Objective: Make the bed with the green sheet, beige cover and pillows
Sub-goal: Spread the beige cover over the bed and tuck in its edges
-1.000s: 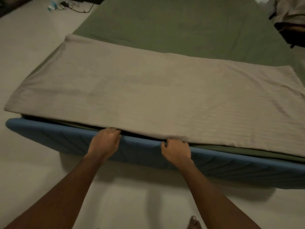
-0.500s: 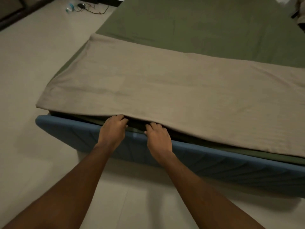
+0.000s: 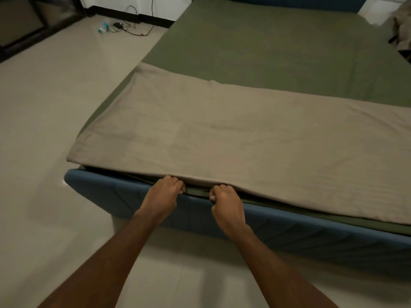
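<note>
A green sheet [image 3: 266, 45] covers the mattress of a bed with a blue padded frame [image 3: 289, 230]. A folded beige cover [image 3: 244, 138] lies across the near end of the bed, its front edge hanging at the foot. My left hand [image 3: 163, 196] and my right hand [image 3: 225, 203] are side by side at the foot edge, fingers curled under the beige cover's edge above the blue frame. The fingertips are partly hidden by the fabric. No pillows are in view.
Pale tiled floor [image 3: 55, 121] surrounds the bed. Cables and a small bottle [image 3: 104, 27] lie on the floor by the far wall. A dark piece of furniture [image 3: 20, 25] stands at the far left. Some bundled fabric [image 3: 402, 30] sits at the far right edge.
My view has shifted left along the foot of the bed. My right hand has moved left, closer to my left hand, and both still hold the cover's edge.
</note>
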